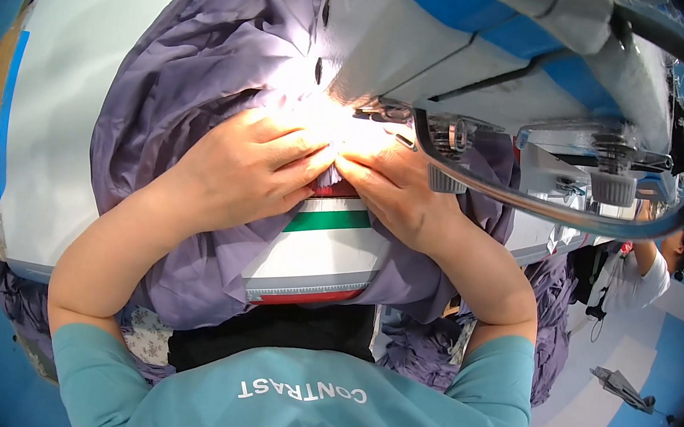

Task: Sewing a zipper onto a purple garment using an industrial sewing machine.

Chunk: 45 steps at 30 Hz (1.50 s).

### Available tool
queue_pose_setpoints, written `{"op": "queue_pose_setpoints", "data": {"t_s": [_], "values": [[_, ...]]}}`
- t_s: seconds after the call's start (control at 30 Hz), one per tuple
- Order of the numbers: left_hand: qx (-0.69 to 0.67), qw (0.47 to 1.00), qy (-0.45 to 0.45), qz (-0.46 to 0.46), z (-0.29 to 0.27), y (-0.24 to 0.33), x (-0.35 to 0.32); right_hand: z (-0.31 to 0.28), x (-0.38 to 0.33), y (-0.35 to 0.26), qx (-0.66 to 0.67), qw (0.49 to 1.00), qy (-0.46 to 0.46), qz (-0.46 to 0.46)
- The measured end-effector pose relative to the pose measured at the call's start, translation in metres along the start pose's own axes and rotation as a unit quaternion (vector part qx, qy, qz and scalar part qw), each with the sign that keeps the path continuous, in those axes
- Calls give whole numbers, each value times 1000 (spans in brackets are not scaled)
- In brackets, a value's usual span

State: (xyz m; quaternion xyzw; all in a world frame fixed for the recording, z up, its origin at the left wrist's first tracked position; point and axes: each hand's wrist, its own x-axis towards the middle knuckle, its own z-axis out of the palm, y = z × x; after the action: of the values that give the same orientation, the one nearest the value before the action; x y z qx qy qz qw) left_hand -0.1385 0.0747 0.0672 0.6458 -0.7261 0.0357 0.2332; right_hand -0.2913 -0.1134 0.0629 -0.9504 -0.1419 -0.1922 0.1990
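Purple-grey fabric (200,51) lies bunched over the sewing machine's white bed and drapes off its front edge. My left hand (250,164) is closed on the cloth just left of the needle area, fingers pressed together. Opposite it, my right hand (397,182) pinches the fabric on the right side, its fingertips almost meeting the left ones. Both sit beneath the head of the white and blue sewing machine (465,49). A bright lamp glare washes out the fingertips and the needle, so the stitching spot is hidden.
White tabletop (56,110) extends to the left. A measuring tape (312,287) runs along the table's front edge, below a green stripe (328,220). More purple cloth (545,332) hangs at the right. Farther right, another person (642,272) works beside the machine line.
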Motion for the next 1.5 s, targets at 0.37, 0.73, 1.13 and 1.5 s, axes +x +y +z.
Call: {"op": "queue_pose_setpoints", "data": {"t_s": [0.37,0.73,1.13,1.5], "values": [[-36,999,19,0,3,-16,-2,0,-1,4,-93,994,-58,15],[-33,997,24,-72,10,-14,-4,-4,14,-2,-79,994,-12,71],[-11,990,-11,-142,15,-19,-7,3,0,10,36,958,-79,272],[33,995,-17,-97,-2,-16,-3,5,1,15,13,983,-54,177]]}}
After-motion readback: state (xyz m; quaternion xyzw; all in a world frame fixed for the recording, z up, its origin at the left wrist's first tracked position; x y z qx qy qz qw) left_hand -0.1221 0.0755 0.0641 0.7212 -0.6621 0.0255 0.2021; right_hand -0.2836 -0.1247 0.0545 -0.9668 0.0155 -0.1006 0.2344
